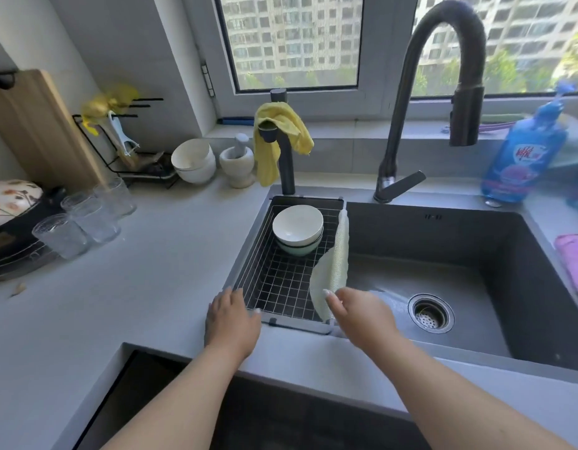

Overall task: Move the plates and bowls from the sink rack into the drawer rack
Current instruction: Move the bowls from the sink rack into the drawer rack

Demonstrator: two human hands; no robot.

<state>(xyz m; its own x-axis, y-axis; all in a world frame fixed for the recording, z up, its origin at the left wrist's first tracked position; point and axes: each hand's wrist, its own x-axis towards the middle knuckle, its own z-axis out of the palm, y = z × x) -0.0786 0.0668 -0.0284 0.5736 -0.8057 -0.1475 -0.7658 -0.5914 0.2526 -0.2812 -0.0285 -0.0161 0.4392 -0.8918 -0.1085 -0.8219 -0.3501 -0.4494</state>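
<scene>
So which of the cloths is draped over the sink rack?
The pale mesh cloth, hanging over the sink rack's right edge; the yellow cloth hangs on a post, the pink cloth lies on the counter.

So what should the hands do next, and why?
Probably reach both hands forward to the stacked bowls at the far end of the sink rack and lift them. The left hand and right hand hover empty at the rack's near edge, and the bowls are all it holds.

home kitchen | sink (pixel 476 241) + tap (pixel 411 92) | countertop (pixel 151 287) w/ glasses (pixel 83 219), dish soap (pixel 521 151)
</scene>
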